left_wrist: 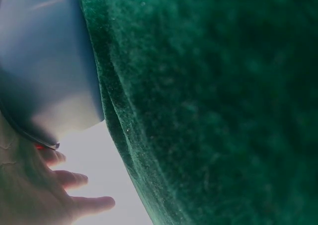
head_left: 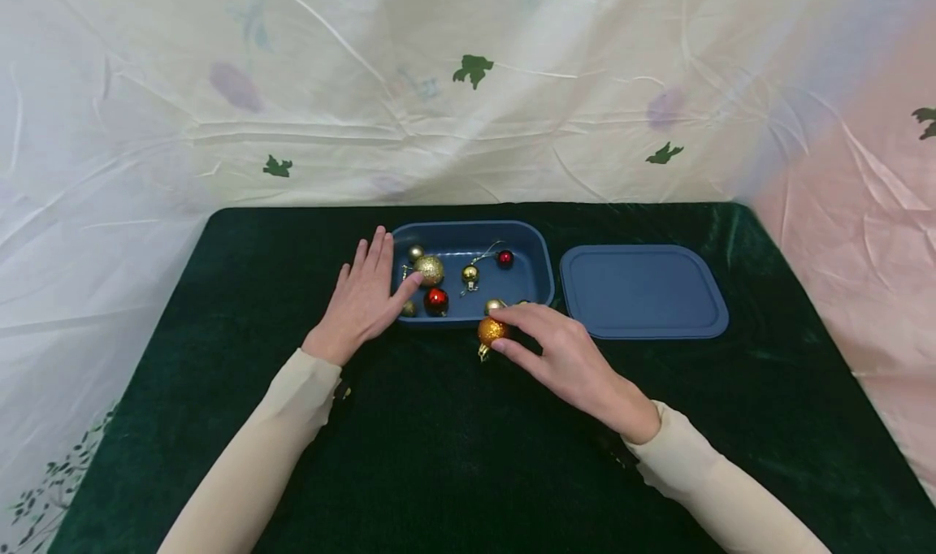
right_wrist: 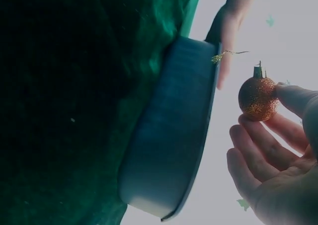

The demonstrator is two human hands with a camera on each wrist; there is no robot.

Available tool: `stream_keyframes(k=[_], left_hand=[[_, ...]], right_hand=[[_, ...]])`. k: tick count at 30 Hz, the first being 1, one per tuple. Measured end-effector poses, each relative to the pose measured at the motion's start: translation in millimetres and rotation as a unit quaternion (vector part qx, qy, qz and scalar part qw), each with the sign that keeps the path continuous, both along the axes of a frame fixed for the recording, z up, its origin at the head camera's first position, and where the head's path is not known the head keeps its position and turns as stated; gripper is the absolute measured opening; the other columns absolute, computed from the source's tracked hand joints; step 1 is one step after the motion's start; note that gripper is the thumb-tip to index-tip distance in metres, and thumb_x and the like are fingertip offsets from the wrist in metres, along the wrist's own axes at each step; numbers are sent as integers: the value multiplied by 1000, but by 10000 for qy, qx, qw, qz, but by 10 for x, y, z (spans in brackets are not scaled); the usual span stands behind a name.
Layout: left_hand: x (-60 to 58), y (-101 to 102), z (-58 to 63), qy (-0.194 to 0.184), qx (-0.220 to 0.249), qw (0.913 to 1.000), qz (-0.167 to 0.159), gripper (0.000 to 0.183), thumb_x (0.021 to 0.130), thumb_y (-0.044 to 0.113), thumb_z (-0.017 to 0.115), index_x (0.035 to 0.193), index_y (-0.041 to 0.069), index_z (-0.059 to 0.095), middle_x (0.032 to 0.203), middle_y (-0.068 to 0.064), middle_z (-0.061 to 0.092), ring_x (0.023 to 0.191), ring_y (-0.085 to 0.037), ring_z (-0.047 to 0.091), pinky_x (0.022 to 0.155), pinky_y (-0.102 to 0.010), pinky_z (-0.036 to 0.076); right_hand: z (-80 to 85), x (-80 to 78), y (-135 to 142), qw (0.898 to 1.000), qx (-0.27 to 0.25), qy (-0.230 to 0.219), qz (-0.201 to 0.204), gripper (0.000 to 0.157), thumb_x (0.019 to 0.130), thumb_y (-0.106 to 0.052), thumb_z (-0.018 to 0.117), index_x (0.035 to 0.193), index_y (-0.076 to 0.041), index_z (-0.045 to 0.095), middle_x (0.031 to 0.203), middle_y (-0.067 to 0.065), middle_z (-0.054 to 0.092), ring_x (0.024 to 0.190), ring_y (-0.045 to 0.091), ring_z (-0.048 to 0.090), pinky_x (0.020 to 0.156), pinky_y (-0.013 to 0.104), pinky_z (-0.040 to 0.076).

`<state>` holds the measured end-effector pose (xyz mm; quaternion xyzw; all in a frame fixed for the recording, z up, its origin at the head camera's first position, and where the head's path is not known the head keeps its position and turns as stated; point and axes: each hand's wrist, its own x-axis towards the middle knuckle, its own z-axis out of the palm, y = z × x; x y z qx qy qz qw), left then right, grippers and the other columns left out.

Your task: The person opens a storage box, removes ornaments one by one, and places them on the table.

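Observation:
Between thumb and fingers my right hand (head_left: 566, 359) pinches an orange glitter bauble (head_left: 492, 331), its gold cap pointing down toward me, over the near edge of a blue rectangular box (head_left: 512, 227). The right wrist view shows the same orange bauble (right_wrist: 258, 99) at the fingertips. My left hand (head_left: 361, 298) rests with straight fingers along the box's left end, the thumb reaching over the rim. Inside lie several small baubles, among them a large gold glitter one (head_left: 428, 270), a red one (head_left: 436, 300), a shiny gold one (head_left: 470, 274) and a dark red one (head_left: 505, 258).
A flat blue lid (head_left: 643, 291) lies just right of the box. Dark green cloth (head_left: 453, 448) covers the table. Behind it hangs a pale curtain (head_left: 570, 91) with leaf shapes.

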<state>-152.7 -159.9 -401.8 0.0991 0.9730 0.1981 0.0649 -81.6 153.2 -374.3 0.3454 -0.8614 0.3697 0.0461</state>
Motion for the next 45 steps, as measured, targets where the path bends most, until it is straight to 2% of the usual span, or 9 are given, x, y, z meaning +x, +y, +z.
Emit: stream_keyframes(k=[7,11,20,28,45], left_hand=[[-9,5,-6,-101,-81,9999,38,101,99,79,20,166,6,-1,173,-10,-11,158,-41,-2,122,-67,11],[-6,5,-11,-123,-81,9999,52,101,99,79,21,166,6,-1,172,-10,-12,158,-40,-3,122,-67,10],[-4,7,-14,-5,-82,10000,26,100,100,77,22,166,5,1,173,-10,-10,158,-41,-2,121,-68,11],[-2,5,-12,45,-96,9999,14,100,100,77,21,166,4,2,173,-11,-10,158,-42,-1,121,-68,12],[-3,3,-22,28,-106,9999,10,98,102,74,26,166,4,1,173,-12,-10,158,-42,-2,121,-68,10]], right_hand=[[-111,47,-47,9997,144,14,207,41,97,-28,74,135,-14,67,131,0,68,119,13,64,97,39,56],[-155,58,-78,9990,303,-61,322,41,97,-28,74,134,-13,67,132,1,68,120,13,64,98,39,56],[-225,49,-126,9942,682,-543,637,40,100,-28,70,137,-13,65,134,0,68,121,11,64,99,39,55],[-292,14,-176,9882,909,-790,950,40,101,-26,68,138,-12,64,135,1,67,123,12,63,102,40,54],[-377,-11,-217,9801,1253,-1080,1097,39,101,-24,67,138,-12,64,133,1,67,119,11,64,99,37,54]])
